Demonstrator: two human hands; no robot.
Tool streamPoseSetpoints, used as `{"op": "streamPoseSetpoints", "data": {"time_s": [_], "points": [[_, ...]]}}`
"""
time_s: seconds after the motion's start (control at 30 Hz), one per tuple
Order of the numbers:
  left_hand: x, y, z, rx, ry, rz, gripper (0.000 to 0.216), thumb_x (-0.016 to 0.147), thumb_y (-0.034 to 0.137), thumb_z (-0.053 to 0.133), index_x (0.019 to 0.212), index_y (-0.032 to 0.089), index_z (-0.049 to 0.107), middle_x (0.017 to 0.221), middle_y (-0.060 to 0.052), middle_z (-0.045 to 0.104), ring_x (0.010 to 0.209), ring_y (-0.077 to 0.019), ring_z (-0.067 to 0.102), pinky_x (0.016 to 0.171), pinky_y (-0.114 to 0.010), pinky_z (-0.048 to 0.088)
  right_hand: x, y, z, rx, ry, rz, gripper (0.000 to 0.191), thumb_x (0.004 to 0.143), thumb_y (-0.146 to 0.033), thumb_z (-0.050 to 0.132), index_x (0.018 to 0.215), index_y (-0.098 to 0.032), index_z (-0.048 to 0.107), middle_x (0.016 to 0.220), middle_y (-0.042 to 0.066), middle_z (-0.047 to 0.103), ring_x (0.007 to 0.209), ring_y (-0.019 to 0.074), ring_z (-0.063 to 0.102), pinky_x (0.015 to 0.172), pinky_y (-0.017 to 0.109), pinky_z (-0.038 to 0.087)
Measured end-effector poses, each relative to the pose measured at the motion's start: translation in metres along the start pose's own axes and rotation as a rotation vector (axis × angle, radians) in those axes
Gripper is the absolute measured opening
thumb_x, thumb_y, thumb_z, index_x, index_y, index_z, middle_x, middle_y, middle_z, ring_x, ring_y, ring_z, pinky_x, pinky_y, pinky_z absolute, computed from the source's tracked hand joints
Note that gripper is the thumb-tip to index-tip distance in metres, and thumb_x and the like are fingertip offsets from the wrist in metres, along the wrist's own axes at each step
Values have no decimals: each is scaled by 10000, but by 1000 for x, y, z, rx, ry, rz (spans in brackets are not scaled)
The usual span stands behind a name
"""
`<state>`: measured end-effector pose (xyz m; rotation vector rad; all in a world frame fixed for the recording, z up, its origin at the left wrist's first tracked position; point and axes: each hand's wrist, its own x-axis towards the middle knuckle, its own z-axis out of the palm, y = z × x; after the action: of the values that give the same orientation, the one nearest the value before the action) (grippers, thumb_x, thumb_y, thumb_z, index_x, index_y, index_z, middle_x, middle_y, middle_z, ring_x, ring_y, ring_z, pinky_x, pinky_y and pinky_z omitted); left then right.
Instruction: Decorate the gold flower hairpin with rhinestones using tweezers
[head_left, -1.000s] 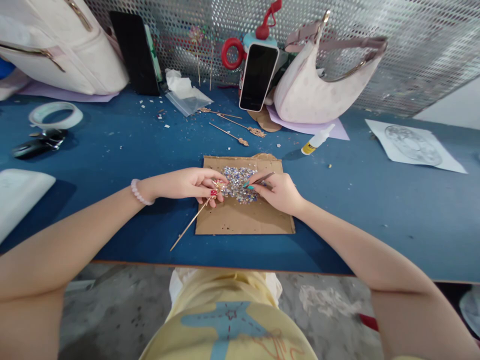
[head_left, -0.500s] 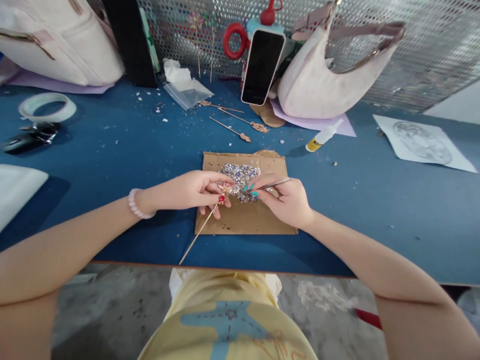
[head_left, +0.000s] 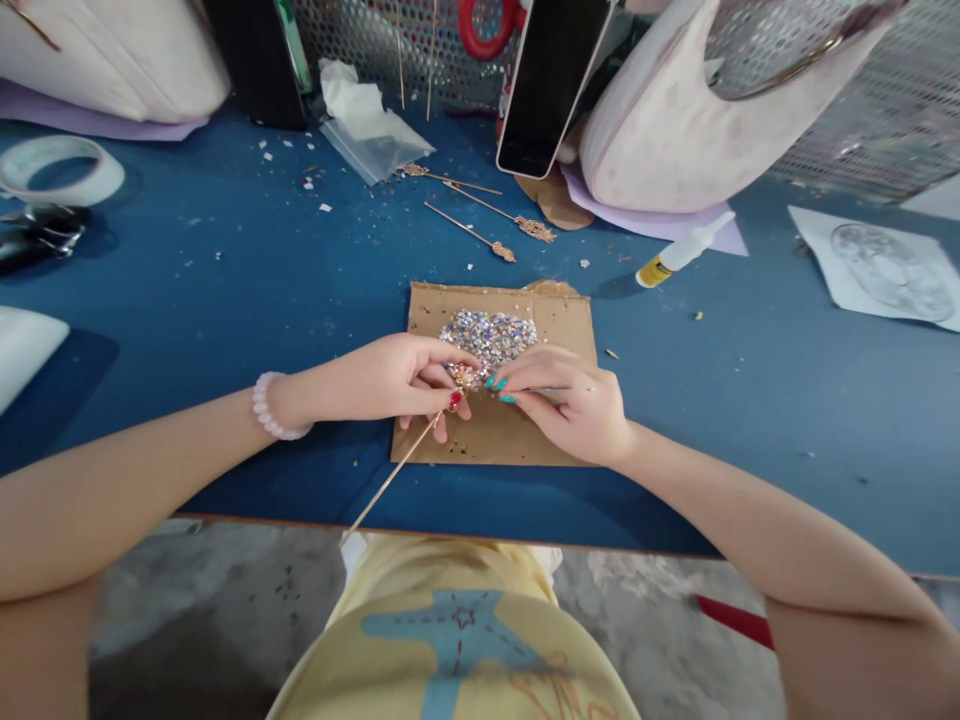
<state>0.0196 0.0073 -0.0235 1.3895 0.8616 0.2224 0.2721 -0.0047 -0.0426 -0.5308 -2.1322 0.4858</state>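
Observation:
My left hand (head_left: pixel 409 378) is closed around the ornamented head of a gold hair stick (head_left: pixel 390 482), whose thin shaft slants down toward the table's front edge. A red stone shows beside the thumb, and part of the head is hidden by fingers. Thin metal tweezers (head_left: pixel 541 389) are pinched in my right hand (head_left: pixel 581 405), with the tips close to the ornament; whether they grip a stone is too small to tell. Under and behind both hands lies a pile of glittering rhinestones (head_left: pixel 491 333) on a piece of cardboard (head_left: pixel 517 442).
Several gold hair sticks (head_left: pixel 480 238) lie behind the cardboard. A glue bottle (head_left: pixel 679 255) is at right, near a printed sheet (head_left: pixel 885 265). At the back stand a phone (head_left: pixel 551 85) and a white handbag (head_left: pixel 652 130). A tape roll (head_left: pixel 101 180) lies at left.
My right hand has tilted the tweezers flatter, with the tips near the ornament's lower side. My left hand still holds the hair stick. The camera view has shifted slightly.

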Motion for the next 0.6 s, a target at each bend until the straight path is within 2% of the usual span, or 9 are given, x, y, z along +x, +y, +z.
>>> {"op": "streamPoseSetpoints", "data": {"time_s": [0.6], "points": [[-1,4,-1,14,-1,-15,660,909,236,680,1539,157,499,1043,-86,834,647,-155,784,462,-189,533,0,2,3,-20,-2,-35,134,976,-79,645,986,-206,684,922,47,809,886,178,780,808,353,679]]}}
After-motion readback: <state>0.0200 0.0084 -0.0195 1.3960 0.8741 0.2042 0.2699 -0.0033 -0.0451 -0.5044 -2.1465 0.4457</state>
